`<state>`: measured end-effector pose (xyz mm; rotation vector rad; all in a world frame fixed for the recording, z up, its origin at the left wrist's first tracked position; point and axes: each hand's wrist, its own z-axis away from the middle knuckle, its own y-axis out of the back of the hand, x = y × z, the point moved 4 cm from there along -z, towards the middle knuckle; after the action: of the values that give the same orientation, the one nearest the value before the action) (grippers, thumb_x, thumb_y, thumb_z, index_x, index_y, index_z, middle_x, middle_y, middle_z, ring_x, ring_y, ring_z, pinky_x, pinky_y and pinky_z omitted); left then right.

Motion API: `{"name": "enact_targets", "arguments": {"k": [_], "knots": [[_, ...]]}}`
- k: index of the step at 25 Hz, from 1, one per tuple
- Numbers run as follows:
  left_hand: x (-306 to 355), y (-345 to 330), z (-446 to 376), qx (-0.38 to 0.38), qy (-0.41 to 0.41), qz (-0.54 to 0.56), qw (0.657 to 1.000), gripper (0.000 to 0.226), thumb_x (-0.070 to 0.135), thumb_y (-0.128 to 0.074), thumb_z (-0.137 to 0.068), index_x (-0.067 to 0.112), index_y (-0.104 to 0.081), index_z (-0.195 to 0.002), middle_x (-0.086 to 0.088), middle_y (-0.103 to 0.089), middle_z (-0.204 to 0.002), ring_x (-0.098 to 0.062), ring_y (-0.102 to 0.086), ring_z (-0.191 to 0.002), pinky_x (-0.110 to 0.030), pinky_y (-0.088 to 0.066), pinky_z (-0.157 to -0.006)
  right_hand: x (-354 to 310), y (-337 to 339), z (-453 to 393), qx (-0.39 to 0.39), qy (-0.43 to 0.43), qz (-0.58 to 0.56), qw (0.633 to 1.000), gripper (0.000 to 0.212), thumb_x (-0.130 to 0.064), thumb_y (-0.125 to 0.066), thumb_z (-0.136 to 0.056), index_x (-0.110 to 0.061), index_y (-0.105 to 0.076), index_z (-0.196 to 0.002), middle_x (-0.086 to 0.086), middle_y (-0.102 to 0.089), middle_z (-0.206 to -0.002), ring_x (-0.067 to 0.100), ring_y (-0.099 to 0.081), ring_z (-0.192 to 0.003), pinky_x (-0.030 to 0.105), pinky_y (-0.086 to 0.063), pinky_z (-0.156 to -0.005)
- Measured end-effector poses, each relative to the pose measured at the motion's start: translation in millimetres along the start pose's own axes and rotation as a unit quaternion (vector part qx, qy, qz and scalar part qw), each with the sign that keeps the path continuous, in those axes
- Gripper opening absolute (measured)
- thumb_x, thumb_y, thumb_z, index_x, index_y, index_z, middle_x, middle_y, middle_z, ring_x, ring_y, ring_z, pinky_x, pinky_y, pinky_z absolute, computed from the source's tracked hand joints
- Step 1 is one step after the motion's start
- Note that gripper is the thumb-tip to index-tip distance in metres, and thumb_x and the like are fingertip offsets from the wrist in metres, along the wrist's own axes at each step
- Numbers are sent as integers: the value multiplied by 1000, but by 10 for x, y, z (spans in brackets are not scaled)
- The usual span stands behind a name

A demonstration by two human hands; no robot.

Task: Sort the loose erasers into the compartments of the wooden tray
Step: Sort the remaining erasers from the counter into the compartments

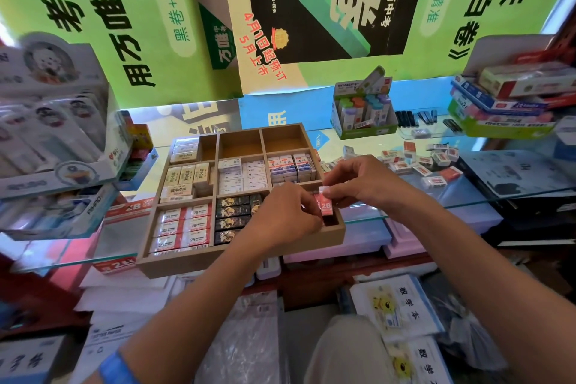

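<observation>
The pink 2B eraser (326, 204) stands on end, long axis upright, directly above the near-right compartment of the wooden tray (338, 235). The right hand (363, 182) pinches its top; the left hand (288, 215) seems to steady its side, fingers curled, though the grip is partly hidden. Loose erasers (420, 164) lie on the glass, nearer the right hand.

— Both forearms reach in from the near edge and meet, yes?

— Right. The left hand (285, 215) is knuckles up, fingers curled down, fingertips hidden.

— And the right hand (363, 179)?

— It comes from the right, wrist bent, thumb and fingers pinching, nearly touching the left. There's a blue band on the left forearm, low in view.
</observation>
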<state>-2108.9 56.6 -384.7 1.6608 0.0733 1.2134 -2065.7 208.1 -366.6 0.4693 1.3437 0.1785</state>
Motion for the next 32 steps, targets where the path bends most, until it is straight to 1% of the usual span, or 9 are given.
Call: {"name": "enact_targets", "arguments": {"k": [3,6,9,12,14,20,25,30,32], "knots": [[-9,-25,63,43,-68,-88,993,19,29,-62,-81,22,-79,-85,5,-70,-90,-12,-60,-81,-36,-56,-74,-73,-47,-25,-36,47,144,988,7,-13,-78,-83,-18,-74,-85,-4,-71,-84,7,-66,-76,17,-50,-61],[-53,-60,183,53,-141,-147,978,31,33,-49,-90,20,-76,-95,3,-71,-90,-13,-54,-80,-30,-47,-75,-144,-65,-58,-48,83,244,965,5,-18,-77,-84,-21,-75,-88,-9,-70,-88,1,-62,-77,12,-40,-60],[-106,-82,241,40,-168,-178,969,37,42,-49,-95,21,-75,-109,7,-66,-114,-14,-47,-99,-25,-40,-84,-190,-147,-85,-77,117,373,917,11,-17,-71,-86,-21,-77,-94,-10,-68,-94,6,-59,-84,20,-46,-68],[-150,-81,219,30,-164,-189,968,36,46,-58,-91,23,-72,-116,8,-61,-123,-11,-41,-108,-21,-35,-88,-190,-213,-83,-101,125,458,874,16,-19,-67,-87,-22,-77,-99,-3,-69,-103,16,-60,-95,37,-53,-84],[-142,-87,225,28,-162,-194,967,38,45,-60,-90,23,-71,-119,8,-61,-124,-11,-42,-109,-23,-38,-91,-193,-206,-95,-114,115,461,873,15,-20,-67,-89,-21,-77,-100,-3,-68,-107,16,-60,-98,36,-52,-87],[-134,-91,243,34,-179,-210,961,46,47,-59,-91,20,-63,-129,7,-62,-131,-12,-44,-117,-24,-40,-97,-226,-268,-224,-165,77,460,869,17,-17,-67,-90,-20,-77,-103,-5,-67,-102,13,-58,-94,25,-43,-76],[-134,-117,252,26,-174,-239,955,54,49,-53,-94,19,-53,-139,6,-56,-140,-12,-39,-124,-25,-35,-101,-204,-194,-271,-210,50,404,889,14,-20,-68,-91,-20,-77,-101,-10,-65,-96,11,-57,-95,28,-45,-83],[-156,-118,240,24,-170,-244,954,56,52,-51,-94,19,-53,-140,5,-52,-143,-13,-37,-124,-27,-35,-102,-247,-285,-311,-200,47,449,869,18,-19,-69,-90,-22,-77,-106,-10,-65,-97,10,-58,-96,29,-49,-88],[-164,-153,232,18,-179,-286,941,65,58,-46,-93,19,-44,-145,3,-45,-147,-16,-36,-124,-30,-35,-104,-223,-230,-311,-209,43,422,881,16,-19,-67,-91,-23,-77,-102,-10,-67,-97,10,-58,-96,29,-46,-88]]}}
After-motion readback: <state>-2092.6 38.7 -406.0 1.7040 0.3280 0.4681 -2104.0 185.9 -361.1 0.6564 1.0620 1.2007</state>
